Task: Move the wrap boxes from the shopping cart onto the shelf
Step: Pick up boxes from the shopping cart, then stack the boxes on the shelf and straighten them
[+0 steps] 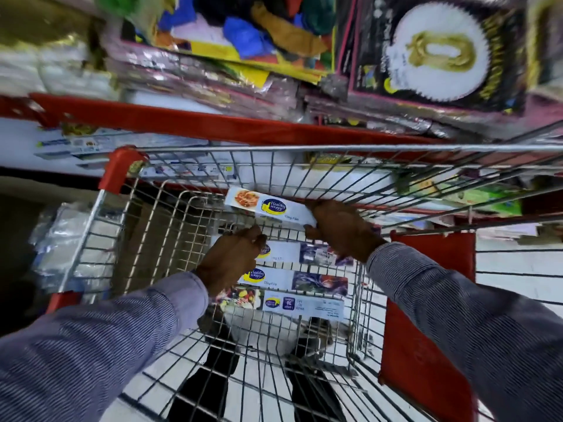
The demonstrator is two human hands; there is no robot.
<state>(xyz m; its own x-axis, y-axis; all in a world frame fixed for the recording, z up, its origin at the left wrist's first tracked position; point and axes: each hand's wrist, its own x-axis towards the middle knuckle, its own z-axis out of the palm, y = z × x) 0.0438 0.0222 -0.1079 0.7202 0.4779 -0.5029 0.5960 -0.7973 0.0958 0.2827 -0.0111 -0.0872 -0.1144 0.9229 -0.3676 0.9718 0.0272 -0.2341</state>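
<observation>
Both my hands reach down into the wire shopping cart (pixel 122 208). My right hand (pixel 338 229) grips the right end of a white cling film wrap box (pixel 268 207), lifted and tilted above the others. My left hand (pixel 234 257) is curled over the left end of a second wrap box (pixel 304 254) lying on the cart floor; its grip is partly hidden. Two more wrap boxes (pixel 292 280) (pixel 283 304) lie side by side nearer me. The shelf (pixel 189 123) with a red edge runs just beyond the cart.
The upper shelf holds packets of coloured balloons (pixel 243 32) and a black pack with a gold zero balloon (pixel 438 50). Flat white packs (pixel 76 147) lie on the lower shelf at left. The cart's red child-seat flap (pixel 426 315) stands at right. Plastic-wrapped goods (pixel 58 239) sit low at left.
</observation>
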